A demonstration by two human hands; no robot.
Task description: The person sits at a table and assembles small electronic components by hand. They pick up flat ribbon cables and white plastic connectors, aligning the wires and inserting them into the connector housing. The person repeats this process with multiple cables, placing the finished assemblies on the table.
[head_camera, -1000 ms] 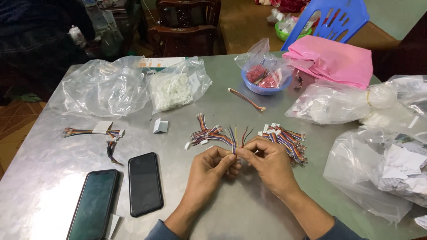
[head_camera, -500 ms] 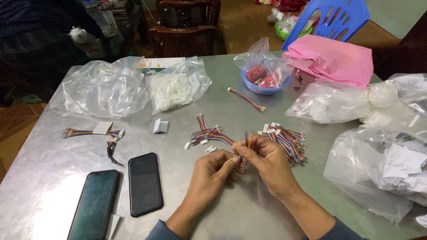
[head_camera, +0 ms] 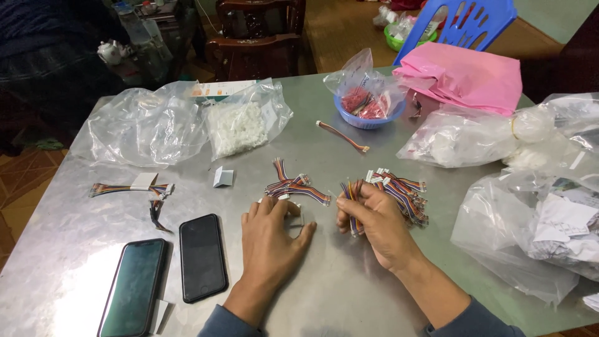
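Two hands: right hand [head_camera: 374, 221] fingers closed around a wire bundle [head_camera: 350, 200]; left hand [head_camera: 271, 234] fingers spread, empty

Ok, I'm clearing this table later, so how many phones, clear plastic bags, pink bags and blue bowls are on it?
Phones: 2
Clear plastic bags: 6
Pink bags: 1
Blue bowls: 1
Total: 10
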